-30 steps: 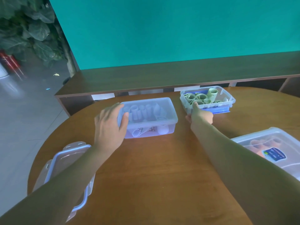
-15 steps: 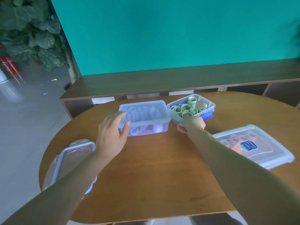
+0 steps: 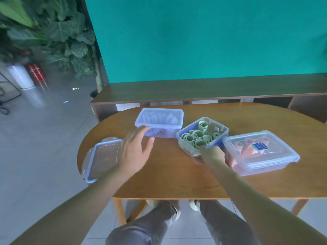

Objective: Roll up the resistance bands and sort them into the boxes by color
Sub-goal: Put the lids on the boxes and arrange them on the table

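Right hand [image 3: 212, 153] grips the green box [image 3: 187, 147] at its near rim; left hand [image 3: 136, 149] hovers, fingers spread. We slide it level, then fit the lid [image 3: 103, 156].

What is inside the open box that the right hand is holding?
The open box holds several rolled green bands, most standing on end. The right hand covers its near corner, so anything there or beneath the rolls is hidden.
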Demonstrator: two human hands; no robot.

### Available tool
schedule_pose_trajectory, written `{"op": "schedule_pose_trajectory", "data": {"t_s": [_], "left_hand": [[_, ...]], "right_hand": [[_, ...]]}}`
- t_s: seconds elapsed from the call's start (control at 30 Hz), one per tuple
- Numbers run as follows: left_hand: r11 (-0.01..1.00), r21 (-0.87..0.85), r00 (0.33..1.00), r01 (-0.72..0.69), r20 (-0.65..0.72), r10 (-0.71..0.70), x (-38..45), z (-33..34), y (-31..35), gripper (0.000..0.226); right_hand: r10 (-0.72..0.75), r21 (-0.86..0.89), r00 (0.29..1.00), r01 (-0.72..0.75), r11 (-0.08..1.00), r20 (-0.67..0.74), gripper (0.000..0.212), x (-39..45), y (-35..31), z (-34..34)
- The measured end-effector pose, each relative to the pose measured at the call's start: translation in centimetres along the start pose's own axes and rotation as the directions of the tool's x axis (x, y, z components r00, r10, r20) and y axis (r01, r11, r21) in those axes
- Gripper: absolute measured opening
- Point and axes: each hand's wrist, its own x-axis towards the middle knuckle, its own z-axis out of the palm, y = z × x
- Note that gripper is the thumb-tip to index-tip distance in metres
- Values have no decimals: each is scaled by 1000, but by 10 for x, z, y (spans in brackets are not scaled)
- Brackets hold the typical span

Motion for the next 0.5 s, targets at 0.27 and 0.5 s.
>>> {"op": "schedule_pose_trajectory", "data": {"t_s": [0.27, 0.5], "left_hand": [[972, 92, 976, 214, -50, -210, -64, -31, -42, 39], [786, 291, 821, 545, 4, -571, -99, -58, -101, 36]], "right_hand": [[-133, 1, 972, 135, 991, 194, 26, -71, 52, 10], [-183, -59, 972, 194, 979, 146, 35, -109, 72, 14]]}}
